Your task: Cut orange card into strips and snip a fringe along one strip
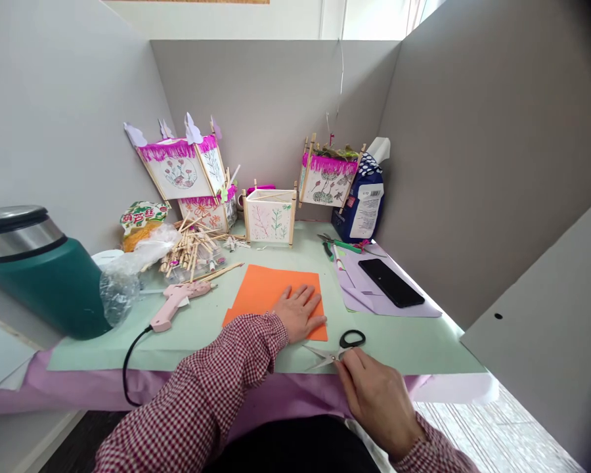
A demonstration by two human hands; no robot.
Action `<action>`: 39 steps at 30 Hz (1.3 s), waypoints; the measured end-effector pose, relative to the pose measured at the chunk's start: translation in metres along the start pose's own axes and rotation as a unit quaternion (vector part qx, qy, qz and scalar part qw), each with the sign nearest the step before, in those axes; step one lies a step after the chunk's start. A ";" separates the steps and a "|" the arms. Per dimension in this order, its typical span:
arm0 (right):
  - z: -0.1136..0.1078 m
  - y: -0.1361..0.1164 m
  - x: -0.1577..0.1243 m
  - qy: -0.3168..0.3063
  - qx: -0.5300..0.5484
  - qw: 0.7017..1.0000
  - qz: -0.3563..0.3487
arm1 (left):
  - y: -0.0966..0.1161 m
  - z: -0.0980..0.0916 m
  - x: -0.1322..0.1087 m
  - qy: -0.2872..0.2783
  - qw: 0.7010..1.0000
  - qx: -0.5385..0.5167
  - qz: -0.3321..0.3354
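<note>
My left hand [300, 310] lies flat with fingers spread on a sheet of orange paper [263, 289] in the middle of the pale green mat. My right hand [374, 391] is at the front edge, its fingertips pinched on the scissors [337, 348], which lie on the mat with open blades pointing left and black handles to the right. Both sleeves are red-and-white checked.
A pink glue gun [177, 303] with a black cord lies left of the paper. Behind stand several paper lanterns [270, 217], a pile of wooden sticks [192, 249] and a green kettle [39, 272]. A black phone [391, 282] rests on lilac paper at right. Grey partitions enclose the desk.
</note>
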State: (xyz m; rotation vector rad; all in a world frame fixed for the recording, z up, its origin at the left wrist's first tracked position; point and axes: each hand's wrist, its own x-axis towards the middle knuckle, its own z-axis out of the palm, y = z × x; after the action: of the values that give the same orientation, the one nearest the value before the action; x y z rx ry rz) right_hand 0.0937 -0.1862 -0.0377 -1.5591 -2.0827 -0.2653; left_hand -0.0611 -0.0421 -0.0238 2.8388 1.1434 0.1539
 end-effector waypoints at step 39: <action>-0.007 0.018 0.011 0.010 -0.046 0.997 0.063 | 0.013 -0.034 -0.015 0.009 0.992 -0.119 0.035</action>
State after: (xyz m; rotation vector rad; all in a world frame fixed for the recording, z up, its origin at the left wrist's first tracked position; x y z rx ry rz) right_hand 0.1102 -0.1746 -0.0283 -1.7265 -1.9737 -0.3335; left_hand -0.0669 -0.0608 0.0101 2.6713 0.9558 0.2992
